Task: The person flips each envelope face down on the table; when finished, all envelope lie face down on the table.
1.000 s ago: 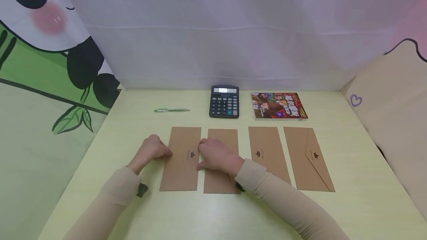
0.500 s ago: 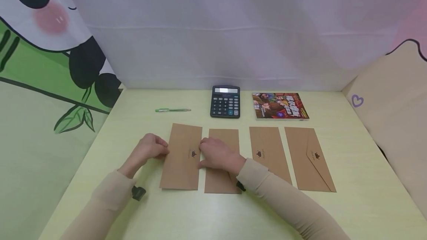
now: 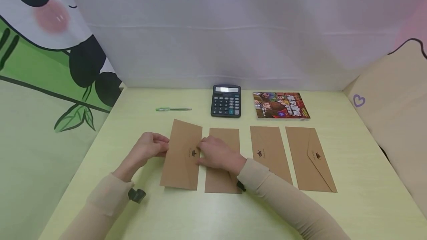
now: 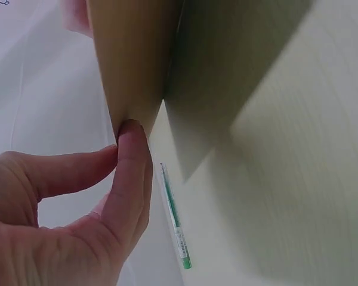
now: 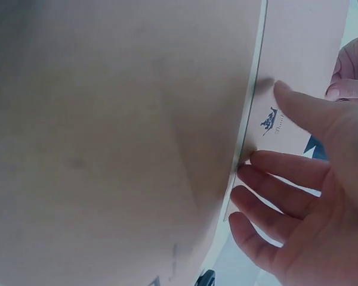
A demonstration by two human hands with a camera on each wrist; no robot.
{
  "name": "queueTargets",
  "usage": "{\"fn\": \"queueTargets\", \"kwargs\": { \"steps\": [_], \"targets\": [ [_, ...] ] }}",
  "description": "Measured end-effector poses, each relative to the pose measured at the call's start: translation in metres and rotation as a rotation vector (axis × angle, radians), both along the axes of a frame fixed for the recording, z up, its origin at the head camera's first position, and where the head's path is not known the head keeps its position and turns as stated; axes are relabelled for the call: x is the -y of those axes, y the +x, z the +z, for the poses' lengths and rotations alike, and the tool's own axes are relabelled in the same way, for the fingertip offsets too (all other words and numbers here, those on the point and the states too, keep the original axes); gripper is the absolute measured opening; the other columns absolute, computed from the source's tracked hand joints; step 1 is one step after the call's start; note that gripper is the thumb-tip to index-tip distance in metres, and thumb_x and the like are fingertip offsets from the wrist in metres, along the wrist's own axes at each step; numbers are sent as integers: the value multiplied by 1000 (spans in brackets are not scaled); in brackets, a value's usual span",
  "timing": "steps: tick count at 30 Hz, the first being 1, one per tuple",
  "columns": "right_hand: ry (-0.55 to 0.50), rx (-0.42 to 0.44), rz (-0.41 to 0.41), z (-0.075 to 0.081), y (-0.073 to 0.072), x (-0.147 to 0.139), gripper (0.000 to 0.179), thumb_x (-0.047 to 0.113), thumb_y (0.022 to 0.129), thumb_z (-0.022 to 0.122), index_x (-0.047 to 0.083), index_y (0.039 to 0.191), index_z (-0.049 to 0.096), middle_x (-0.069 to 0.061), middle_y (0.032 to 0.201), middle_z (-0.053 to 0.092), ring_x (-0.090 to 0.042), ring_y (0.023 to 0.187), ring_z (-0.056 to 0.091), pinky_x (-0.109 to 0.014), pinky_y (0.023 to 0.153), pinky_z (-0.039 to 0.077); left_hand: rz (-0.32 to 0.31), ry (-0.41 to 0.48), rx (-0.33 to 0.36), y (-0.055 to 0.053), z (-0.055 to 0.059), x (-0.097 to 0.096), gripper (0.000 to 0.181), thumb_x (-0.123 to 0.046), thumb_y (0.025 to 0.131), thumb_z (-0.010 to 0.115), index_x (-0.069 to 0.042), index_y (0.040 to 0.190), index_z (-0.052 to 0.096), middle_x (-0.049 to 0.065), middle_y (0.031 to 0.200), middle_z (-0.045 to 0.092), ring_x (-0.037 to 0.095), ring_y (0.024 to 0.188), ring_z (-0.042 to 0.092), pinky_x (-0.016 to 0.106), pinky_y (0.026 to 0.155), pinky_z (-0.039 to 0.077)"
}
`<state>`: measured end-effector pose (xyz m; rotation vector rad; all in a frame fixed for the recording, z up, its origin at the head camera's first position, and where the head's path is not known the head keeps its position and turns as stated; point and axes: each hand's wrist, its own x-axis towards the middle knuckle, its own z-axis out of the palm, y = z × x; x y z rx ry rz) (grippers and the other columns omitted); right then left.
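A brown paper envelope (image 3: 181,162) with a small crown print stands tilted at the left of a row of similar envelopes. Its left edge is up off the table and its right edge is down. My left hand (image 3: 151,148) pinches that raised edge between thumb and fingers, as the left wrist view also shows. The fingers lie along the underside there. My right hand (image 3: 218,153) rests at the envelope's right edge, thumb and fingertips (image 5: 264,159) touching it, the fingers loosely bent. Its palm and wrist cover part of the second envelope (image 3: 218,180).
Two more envelopes lie flat to the right, a third (image 3: 267,140) and a fourth (image 3: 300,173). Behind the row are a green pen (image 3: 173,109), a dark calculator (image 3: 225,101) and a colourful book (image 3: 281,105). A pale curtain (image 3: 213,47) hangs beyond the table.
My left hand has raised the left edge of the leftmost envelope from the table, tilting it up toward the right. The right hand has stayed at its right edge.
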<state>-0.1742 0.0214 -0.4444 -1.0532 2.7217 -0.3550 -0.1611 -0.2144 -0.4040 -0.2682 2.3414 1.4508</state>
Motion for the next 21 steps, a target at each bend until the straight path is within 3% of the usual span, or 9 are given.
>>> {"fn": "queueTargets", "kwargs": {
  "steps": [3, 6, 15, 19, 21],
  "targets": [
    [-13, 13, 14, -1, -1, 1, 34, 49, 85, 68, 16, 90, 64, 6, 80, 55, -13, 70, 49, -27, 60, 41, -12, 30, -10, 2, 4, -1, 28, 5, 90, 59, 16, 115, 54, 21, 96, 66, 23, 79, 67, 40, 75, 53],
    [-43, 47, 25, 0, -1, 1, 33, 49, 86, 67, 17, 93, 63, 7, 78, 53, -12, 70, 48, -26, 61, 40, -20, 52, -16, 4, 6, -3, 28, 5, 91, 58, 17, 116, 53, 21, 97, 66, 23, 80, 67, 40, 75, 53],
    [-257, 188, 76, 11, 4, 3, 30, 42, 88, 68, 13, 91, 58, 2, 68, 47, -10, 62, 45, -24, 55, 37, -45, 199, -30, 6, 7, -2, 33, 6, 91, 56, 20, 120, 49, 24, 101, 65, 23, 80, 67, 37, 74, 54],
    [-290, 248, 49, 14, 5, 3, 49, 43, 88, 68, 8, 121, 59, 0, 96, 64, -7, 81, 55, -20, 71, 44, -54, 280, 11, 6, 3, 0, 37, 2, 92, 56, 18, 124, 48, 20, 106, 65, 23, 86, 66, 36, 78, 53],
    [-304, 262, 33, 14, 5, 3, 64, 44, 87, 68, 7, 136, 51, -2, 117, 63, -8, 93, 56, -21, 81, 44, -54, 322, 31, 6, 3, 1, 39, 0, 92, 57, 16, 126, 47, 19, 107, 65, 23, 90, 65, 37, 80, 52]
  ]
}}
